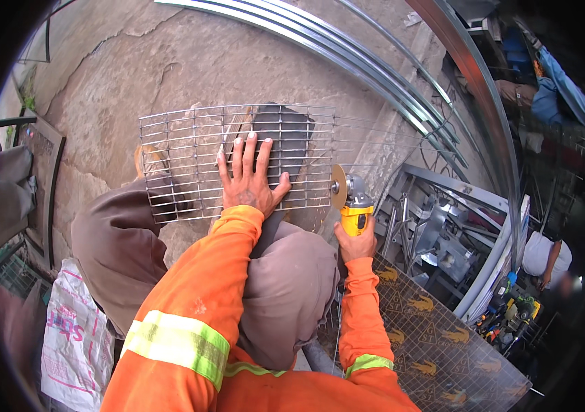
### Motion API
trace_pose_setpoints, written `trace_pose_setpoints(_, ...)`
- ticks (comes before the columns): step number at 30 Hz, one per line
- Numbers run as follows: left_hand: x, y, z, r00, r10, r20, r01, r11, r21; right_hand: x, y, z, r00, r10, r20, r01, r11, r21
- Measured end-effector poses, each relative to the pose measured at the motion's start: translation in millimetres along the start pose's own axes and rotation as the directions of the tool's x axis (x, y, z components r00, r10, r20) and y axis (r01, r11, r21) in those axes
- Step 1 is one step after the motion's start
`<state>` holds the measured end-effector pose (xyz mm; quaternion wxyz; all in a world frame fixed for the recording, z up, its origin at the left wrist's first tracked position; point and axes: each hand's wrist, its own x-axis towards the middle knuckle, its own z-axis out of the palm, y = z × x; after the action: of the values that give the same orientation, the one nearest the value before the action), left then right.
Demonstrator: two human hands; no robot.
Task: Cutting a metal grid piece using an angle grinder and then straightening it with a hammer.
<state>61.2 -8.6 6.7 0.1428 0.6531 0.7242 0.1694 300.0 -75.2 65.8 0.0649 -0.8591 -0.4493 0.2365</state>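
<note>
My left hand (247, 180) lies with fingers spread on a wire mesh panel (200, 147), pressing on its near middle part. Beneath the mesh sits a dark flat block (292, 130). In my right hand (357, 240) is a yellow and black angle grinder (355, 213), my fingers wrapped round its body. Its thin tan cutting disc (338, 185) stands upright at the mesh's right edge; whether it touches the wires I cannot tell. Several long wires (381, 128) stick out to the right past that edge.
Long metal channels (347, 51) curve across the far side. Metal scraps (447, 240) fill a frame at the right, beside a patterned brown board (436, 336). Power tools (519, 316) and another person (546, 259) are farther right. A white sack (73, 343) lies at lower left.
</note>
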Motion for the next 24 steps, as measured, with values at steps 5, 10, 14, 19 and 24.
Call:
trace_pose_setpoints(5, 0, 0, 0, 1.000, -0.006, -0.008, 0.006, 1.000, 0.003, 4, -2, 0, 1.000, -0.023, 0.015, 0.022, 0.998, 0.064)
trace_pose_setpoints(10, -1, 0, 1, 1.000, 0.002, -0.016, -0.002, 1.000, 0.005, 8, -3, 0, 0.999, -0.036, 0.007, 0.035, 0.997, 0.075)
trace_pose_setpoints(14, -1, -1, 1, 1.000, 0.001, -0.010, -0.001, 1.000, 0.001, 10, -6, 0, 1.000, -0.017, 0.007, 0.017, 0.998, 0.057)
trace_pose_setpoints(19, -1, -1, 0, 1.000, 0.000, -0.003, 0.000, 1.000, -0.003, 14, -12, 2, 1.000, 0.017, 0.012, -0.017, 0.999, 0.051)
trace_pose_setpoints(24, 0, -1, -1, 1.000, -0.007, 0.018, 0.007, 1.000, -0.008, 14, -10, 2, 1.000, -0.010, 0.009, 0.009, 0.996, 0.089)
